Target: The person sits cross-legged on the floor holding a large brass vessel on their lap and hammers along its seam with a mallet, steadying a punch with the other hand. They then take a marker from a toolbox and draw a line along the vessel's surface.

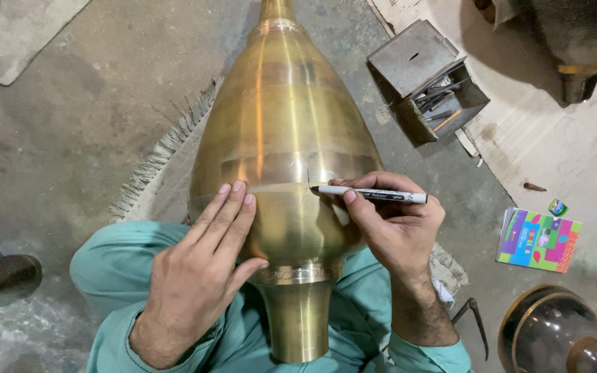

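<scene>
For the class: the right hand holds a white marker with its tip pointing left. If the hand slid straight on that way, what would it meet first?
Probably the left hand's fingertips, spread flat on the brass vessel just beyond the white marker in the right hand.

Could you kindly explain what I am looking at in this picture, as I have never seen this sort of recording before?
There is no machine here: a camera worn on a person's head looks down at their own two hands. Across their lap, in teal clothing, lies a large brass vessel, bulb-shaped with a narrow neck at each end. The left hand rests flat on its side. The right hand holds a white marker pen with its tip touching the brass. On the concrete floor around them are a fringed mat under the vessel, an open metal box of small tools, a colourful booklet, sheets of cardboard and more metal vessels at the right.
</scene>
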### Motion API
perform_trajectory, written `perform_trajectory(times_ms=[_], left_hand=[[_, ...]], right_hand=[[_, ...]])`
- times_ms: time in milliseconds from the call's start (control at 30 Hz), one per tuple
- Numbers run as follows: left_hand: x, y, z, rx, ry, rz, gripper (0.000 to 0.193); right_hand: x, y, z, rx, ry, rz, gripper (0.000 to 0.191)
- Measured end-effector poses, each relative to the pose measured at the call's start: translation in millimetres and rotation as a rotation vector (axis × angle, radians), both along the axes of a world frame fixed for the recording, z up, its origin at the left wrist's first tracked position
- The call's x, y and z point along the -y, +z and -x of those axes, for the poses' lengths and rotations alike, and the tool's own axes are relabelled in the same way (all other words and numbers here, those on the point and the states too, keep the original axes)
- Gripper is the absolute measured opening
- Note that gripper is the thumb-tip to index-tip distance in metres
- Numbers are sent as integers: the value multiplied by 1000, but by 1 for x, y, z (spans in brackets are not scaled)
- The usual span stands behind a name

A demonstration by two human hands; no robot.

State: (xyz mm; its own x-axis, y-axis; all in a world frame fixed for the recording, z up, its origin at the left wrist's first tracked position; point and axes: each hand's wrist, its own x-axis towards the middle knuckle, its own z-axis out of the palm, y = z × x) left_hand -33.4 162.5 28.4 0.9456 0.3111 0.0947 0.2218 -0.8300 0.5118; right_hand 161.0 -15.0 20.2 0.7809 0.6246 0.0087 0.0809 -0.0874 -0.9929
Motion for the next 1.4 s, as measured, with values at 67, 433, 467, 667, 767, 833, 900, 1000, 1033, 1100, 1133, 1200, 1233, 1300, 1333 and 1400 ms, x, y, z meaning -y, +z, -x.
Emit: perform_trajectory(times_ms=[67,433,467,667,767,833,900,1000,1033,1100,1133,1200,1233,1300,1333,1400], left_hand=[[0,0,0,-1,2,-3,82],[0,3,0,-1,6,-7,82],[0,3,0,-1,7,-9,83],[0,3,0,2,4,0,83],[0,3,0,1,5,4,84],[0,3,0,3,5,2,83],[0,3,-1,7,4,-4,83],[0,3,-1,7,6,-8,84],[0,3,-1,5,5,-9,83],[0,3,0,4,1,-10,83],[0,3,0,4,3,-10,83],[1,3,-1,5,7,-10,83],[0,3,-1,5,8,-9,83],[0,3,-1,5,9,-9,83],[0,3,-1,3,10,-9,84],[0,3,-1,-2,11,-8,85]], right_hand=[[0,1,1,-13,-14,1,14],[-3,1,2,-1,-63,31,13],[-3,2,3,-5,-53,17,13],[-1,2,4,-8,-30,-14,13],[-1,1,4,-23,-25,-20,14],[0,1,4,-31,-26,-21,14],[1,1,4,-33,-30,-17,13],[2,2,5,2,-14,-17,13],[2,2,5,-2,-13,-20,13],[3,3,5,-10,-10,-25,12],[3,3,5,-15,-11,-28,12],[3,3,5,-23,-10,-36,12],[3,2,5,-23,-12,-30,13],[3,2,6,-23,-17,-21,14],[3,2,6,-6,-37,12,13],[2,0,6,28,-80,77,12]])
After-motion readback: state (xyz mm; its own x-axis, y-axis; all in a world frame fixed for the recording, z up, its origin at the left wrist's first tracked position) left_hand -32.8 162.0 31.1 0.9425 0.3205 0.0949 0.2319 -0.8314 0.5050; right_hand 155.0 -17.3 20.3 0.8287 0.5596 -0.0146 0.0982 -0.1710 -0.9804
